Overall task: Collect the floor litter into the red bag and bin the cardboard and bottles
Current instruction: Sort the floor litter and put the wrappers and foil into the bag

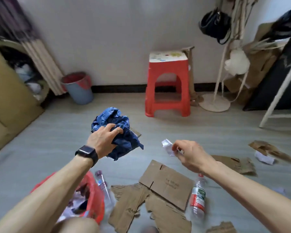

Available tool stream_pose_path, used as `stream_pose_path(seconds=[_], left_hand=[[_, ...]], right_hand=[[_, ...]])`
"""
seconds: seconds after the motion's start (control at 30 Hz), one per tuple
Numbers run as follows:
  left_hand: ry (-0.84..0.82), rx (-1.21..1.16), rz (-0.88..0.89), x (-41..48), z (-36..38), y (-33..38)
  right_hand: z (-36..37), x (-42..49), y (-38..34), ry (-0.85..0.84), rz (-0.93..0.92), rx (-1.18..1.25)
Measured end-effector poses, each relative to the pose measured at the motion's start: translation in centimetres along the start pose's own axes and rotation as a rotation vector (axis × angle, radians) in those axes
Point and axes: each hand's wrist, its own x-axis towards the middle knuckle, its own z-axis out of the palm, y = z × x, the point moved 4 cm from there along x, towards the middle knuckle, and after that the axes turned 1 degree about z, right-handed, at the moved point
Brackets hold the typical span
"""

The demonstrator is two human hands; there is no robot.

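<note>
Head view: left hand (103, 138) clenched around a crumpled blue plastic bag (116, 132), held above the floor, up and right of the red bag (92, 197). Right hand (190, 153) pinches crumpled white paper (168, 146), farther right. Cardboard pieces (166, 184) and two plastic bottles (198, 197) lie right of the red bag.

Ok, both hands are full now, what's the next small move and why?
Probably bring the left hand back and drop the crumpled blue plastic into the red bag, which sits open just below that forearm. The right hand pinches a white paper scrap that can follow. Cardboard and bottles still lie on the floor.
</note>
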Motion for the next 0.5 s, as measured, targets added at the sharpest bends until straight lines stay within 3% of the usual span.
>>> stream_pose_path(seconds=[0.1, 0.27, 0.4, 0.5], left_hand=[[-0.005, 0.021, -0.162, -7.0, -0.1, -8.4], [-0.038, 0.027, -0.372, -15.8, 0.5, -16.9], [-0.038, 0.033, -0.404, -18.9, 1.0, -19.3], [-0.003, 0.021, -0.371, -17.9, 0.5, -18.5]], right_hand=[[2.7, 2.2, -8.3, -0.106, -0.102, 0.008], [11.1, 3.6, -18.6, -0.369, -0.123, 0.114], [16.9, 3.1, -25.0, -0.544, -0.132, 0.257], [17.1, 2.6, -26.8, -0.596, -0.085, 0.394]])
